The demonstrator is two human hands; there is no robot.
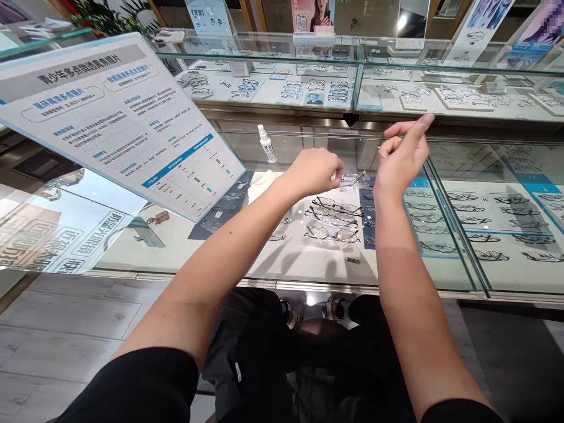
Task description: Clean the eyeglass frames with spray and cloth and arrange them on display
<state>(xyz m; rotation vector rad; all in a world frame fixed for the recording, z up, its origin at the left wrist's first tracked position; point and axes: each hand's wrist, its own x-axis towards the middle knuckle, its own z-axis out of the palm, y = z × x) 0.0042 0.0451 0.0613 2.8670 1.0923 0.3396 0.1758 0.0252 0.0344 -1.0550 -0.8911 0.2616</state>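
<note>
My left hand (pixel 318 170) is over the glass counter, its fingers curled in a pinch at the edge of a pair of clear eyeglasses (pixel 353 179); the fingers partly hide the contact. Raised to the right of these glasses, my right hand (pixel 403 154) has its fingers partly bent and apart, with nothing visible in them. Several dark-framed eyeglasses (pixel 332 218) appear in a column below the hands. A white spray bottle (pixel 267 144) stands upright beyond my left forearm, and a pale cloth (pixel 261 185) lies partly behind that arm.
A large printed sign (pixel 118 117) leans over the counter at the left. Glass display cases hold rows of eyeglasses (pixel 471 220) at the right and more frames (pixel 462 97) at the back. A small brass-coloured piece (pixel 353 260) appears near the front edge.
</note>
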